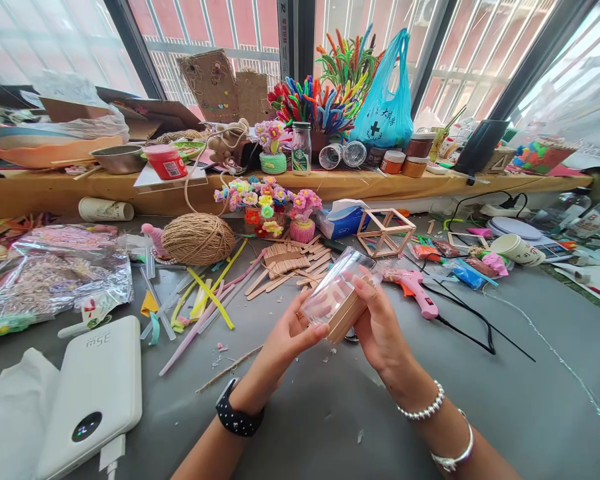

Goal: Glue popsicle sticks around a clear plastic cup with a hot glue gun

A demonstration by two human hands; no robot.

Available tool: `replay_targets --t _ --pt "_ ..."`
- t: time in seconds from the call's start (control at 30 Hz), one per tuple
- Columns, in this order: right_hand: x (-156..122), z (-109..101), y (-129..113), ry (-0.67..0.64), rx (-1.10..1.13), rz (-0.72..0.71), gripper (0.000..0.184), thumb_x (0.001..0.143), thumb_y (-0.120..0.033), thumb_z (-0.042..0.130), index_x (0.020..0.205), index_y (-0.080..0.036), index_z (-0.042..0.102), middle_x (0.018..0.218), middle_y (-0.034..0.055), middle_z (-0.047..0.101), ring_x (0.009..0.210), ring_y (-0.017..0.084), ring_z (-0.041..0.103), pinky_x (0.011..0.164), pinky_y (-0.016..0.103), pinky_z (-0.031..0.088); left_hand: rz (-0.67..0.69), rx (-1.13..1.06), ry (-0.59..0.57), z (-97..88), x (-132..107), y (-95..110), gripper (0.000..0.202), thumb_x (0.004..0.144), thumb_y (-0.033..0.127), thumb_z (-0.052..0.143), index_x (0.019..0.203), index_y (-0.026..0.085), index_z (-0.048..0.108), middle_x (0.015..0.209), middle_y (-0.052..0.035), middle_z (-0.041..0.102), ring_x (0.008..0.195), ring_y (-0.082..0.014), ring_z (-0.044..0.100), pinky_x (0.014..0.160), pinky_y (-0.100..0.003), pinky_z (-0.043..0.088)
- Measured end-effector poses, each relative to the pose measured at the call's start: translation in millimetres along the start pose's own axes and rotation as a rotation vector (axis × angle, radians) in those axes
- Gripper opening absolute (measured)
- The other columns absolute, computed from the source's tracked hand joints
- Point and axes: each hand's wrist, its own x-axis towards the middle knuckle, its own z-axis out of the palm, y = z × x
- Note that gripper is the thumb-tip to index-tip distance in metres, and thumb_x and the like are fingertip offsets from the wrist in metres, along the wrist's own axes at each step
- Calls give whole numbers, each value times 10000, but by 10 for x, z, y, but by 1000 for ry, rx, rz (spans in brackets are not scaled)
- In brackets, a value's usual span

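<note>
Above the grey tabletop, a clear plastic container (325, 287) is held tilted between both hands. Pale wooden craft sticks (346, 316) line the side facing me. My left hand (291, 337) grips its left end, the thumb along the lower edge. My right hand (384, 327) is closed around the right side, thumb on top near the sticks. Just right of that hand lies a pink glue gun (415, 288) with a black cord. Behind the container are a fanned pile of craft sticks (290, 263) and an open cube frame of sticks (386, 232).
A ball of twine (199, 239), yellow and pink strips (210, 300) and clear glue sticks (157, 303) lie to the left. The white power bank (97, 387) is nearer me. Pipe-cleaner flowers (255, 200) stand at the back; a paper cup (517, 250) lies right.
</note>
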Motion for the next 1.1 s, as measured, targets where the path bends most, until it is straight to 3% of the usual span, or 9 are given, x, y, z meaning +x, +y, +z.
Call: replay_targets --t 0.23,0.43,0.6,0.7,0.8,0.93,1.1 --pt "-19 15 1 -3 -2 -20 379 633 -373 682 961 -247 540 1015 -6 632 908 168 589 684 243 497 -12 1 -6 -31 16 -22 618 592 306 749 1145 204 492 1275 -127 493 1161 -303 453 956 -420 353" --pt "-35 25 5 0 11 -70 558 632 -341 685 1136 -279 456 1132 14 588 1025 194 555 766 282 496 -2 17 -32 -13 1 13 599 601 310 741 1150 229 516 1291 -104 481 1196 -306 411 973 -430 336" --pt "-32 15 -1 0 -3 -86 570 636 -339 686 1151 -289 446 1168 8 569 1030 181 552 808 282 474 75 110 -34 -46 -5 34 652 631 298 723 1226 279 454 1367 -78 388 1235 -303 361 957 -418 367" --pt "-18 5 -1 36 -16 -87 480 636 -343 689 1071 -267 499 1044 -8 617 926 149 581 742 242 476 203 348 -40 -81 -23 32 668 678 272 692 1273 308 389 1386 -58 355 1258 -269 333 999 -396 332" --pt "5 -15 3 57 5 -78 344 648 -354 678 944 -235 548 899 -24 629 806 129 584 663 222 463 444 706 24 -88 -53 7 705 690 257 683 1301 330 338 1389 -50 338 1271 -260 312 1032 -404 285" --pt "29 -29 7 40 57 -11 273 671 -391 647 861 -210 572 832 -22 632 753 135 575 663 245 450 751 1095 49 -90 -78 -64 643 686 273 680 1265 331 404 1365 -58 373 1263 -289 324 1041 -469 258" --pt "20 -7 1 24 74 8 258 665 -410 645 826 -219 584 782 -41 631 703 124 564 652 241 441 851 1271 -4 -106 -83 -131 563 738 232 627 1252 336 421 1342 -57 413 1247 -281 362 1022 -462 313"
